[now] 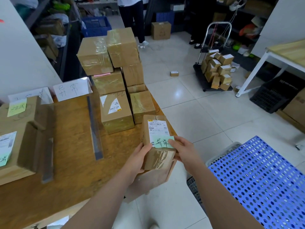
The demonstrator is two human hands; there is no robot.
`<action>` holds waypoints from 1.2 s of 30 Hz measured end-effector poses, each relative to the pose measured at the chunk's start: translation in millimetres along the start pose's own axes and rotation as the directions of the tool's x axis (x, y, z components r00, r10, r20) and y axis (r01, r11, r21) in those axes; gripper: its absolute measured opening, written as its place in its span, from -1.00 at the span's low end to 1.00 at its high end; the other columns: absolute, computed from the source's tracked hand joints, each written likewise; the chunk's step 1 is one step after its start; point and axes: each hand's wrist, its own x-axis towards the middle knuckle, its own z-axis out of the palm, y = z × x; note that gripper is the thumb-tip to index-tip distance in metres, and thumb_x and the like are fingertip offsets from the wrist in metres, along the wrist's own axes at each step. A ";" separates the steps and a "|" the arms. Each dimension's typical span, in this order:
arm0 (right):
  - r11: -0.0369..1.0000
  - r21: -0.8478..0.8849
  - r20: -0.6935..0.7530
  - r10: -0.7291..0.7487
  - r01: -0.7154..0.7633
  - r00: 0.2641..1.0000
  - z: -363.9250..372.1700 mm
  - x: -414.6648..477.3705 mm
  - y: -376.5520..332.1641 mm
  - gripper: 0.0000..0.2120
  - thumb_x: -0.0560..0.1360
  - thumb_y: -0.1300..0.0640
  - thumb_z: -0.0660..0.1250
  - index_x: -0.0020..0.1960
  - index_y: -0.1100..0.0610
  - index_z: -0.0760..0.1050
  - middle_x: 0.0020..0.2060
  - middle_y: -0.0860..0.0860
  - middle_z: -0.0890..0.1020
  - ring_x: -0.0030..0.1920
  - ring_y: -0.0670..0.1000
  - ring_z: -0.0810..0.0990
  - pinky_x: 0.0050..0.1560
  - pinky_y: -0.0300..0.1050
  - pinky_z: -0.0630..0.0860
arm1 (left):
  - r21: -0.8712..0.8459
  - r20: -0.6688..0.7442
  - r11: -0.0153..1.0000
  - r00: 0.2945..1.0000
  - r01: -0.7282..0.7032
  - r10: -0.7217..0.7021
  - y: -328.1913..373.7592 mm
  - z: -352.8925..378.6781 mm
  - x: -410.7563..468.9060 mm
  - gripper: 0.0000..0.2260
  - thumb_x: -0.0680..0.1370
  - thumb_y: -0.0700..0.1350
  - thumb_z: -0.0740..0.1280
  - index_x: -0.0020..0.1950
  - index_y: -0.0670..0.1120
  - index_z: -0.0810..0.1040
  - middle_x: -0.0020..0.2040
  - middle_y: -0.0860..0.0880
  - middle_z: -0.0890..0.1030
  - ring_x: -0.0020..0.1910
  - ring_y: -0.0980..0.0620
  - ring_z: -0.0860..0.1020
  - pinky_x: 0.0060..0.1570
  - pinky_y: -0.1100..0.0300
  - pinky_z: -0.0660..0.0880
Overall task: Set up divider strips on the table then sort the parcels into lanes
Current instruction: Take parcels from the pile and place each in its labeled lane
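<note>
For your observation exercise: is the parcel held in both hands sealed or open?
Sealed: clear tape covers the closed near end of the parcel, which the left hand and right hand grip.

The small print on the shipping label (158, 128) of the held parcel (160, 156) cannot be read. The parcel's sides are partly covered by the left hand (140, 157) and the right hand (183, 151), whose fingers are mostly hidden behind it. The large box (19, 146) is cut off by the left edge, and the near divider strip (47, 161) beside it is blurred. The blue crate (264, 179) is cropped at the right and bottom edges. The standing person (132, 17) is cut off above the waist.
</note>
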 end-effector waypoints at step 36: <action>0.961 -0.220 0.244 -0.114 0.170 0.963 392.8 127.7 -122.3 -0.66 0.55 0.07 0.37 0.30 0.07 0.47 0.07 -0.04 0.67 -0.02 -0.12 0.65 -0.13 -0.24 0.62 | -0.190 -0.258 0.953 0.948 -0.237 0.184 123.6 -357.0 70.0 -0.66 0.68 0.11 0.10 0.41 0.05 0.43 0.17 0.04 0.64 0.12 0.07 0.57 0.03 0.15 0.55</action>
